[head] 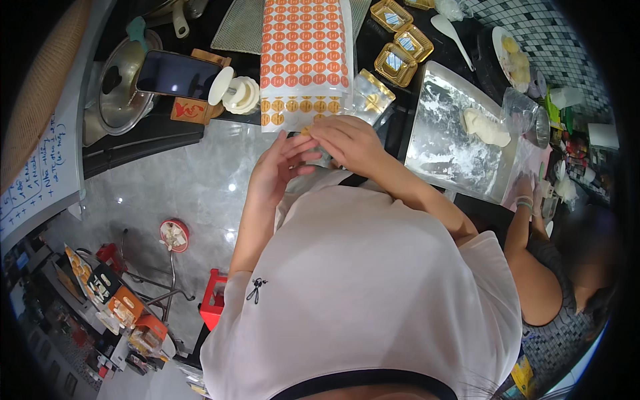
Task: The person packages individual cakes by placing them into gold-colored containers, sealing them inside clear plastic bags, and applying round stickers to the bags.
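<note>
In front of my chest, my right hand (350,142) pinches a small round gold sticker (305,130) at its fingertips. My left hand (282,167) is close beside it, palm turned inward and fingers spread; whether it touches the sticker cannot be told. Just beyond my hands, sheets of round orange stickers (305,45) lie over a sheet of round gold stickers (300,106), whose near end reaches the counter edge. A clear pouch with a gold top and gold print (372,100) lies to the right of the sheets, partly behind my right hand.
Gold plastic trays (396,64) holding small packets stand at the back. To the right, a floured metal tray (452,145) bears dough (485,127); a co-worker's hands (525,190) are beyond it. On the left are a phone (175,75), a white mould press (240,95) and a pot lid (125,90).
</note>
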`<state>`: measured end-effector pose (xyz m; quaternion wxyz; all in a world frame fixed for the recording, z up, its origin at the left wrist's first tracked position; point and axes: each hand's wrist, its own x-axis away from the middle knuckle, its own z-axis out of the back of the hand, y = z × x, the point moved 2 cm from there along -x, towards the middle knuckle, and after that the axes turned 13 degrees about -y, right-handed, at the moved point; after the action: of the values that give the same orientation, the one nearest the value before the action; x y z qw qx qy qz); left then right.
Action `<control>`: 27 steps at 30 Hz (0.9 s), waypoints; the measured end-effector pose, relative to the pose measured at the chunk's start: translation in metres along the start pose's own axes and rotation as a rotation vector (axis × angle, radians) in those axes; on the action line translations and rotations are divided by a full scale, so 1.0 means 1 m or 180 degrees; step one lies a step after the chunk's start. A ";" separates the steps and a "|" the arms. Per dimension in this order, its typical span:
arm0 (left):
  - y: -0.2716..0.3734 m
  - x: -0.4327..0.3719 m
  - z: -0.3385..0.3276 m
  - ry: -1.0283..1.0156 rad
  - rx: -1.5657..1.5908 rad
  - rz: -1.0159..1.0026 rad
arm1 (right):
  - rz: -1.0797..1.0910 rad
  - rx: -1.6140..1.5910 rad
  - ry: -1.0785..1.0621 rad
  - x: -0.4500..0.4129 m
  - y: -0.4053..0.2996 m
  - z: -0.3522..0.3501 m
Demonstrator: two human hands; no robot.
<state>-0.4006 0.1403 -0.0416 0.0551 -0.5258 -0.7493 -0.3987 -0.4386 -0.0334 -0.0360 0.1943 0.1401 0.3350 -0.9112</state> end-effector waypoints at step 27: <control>-0.035 -0.069 -0.059 -0.1038 -0.4235 -0.0896 | -0.2913 -0.0658 -0.0765 0.034 0.160 0.054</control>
<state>-0.4186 0.0456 -0.0552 -0.4440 -0.3989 -0.4057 -0.6922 -0.4038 -0.1901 -0.0985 -0.1763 -0.1479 0.4263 -0.8748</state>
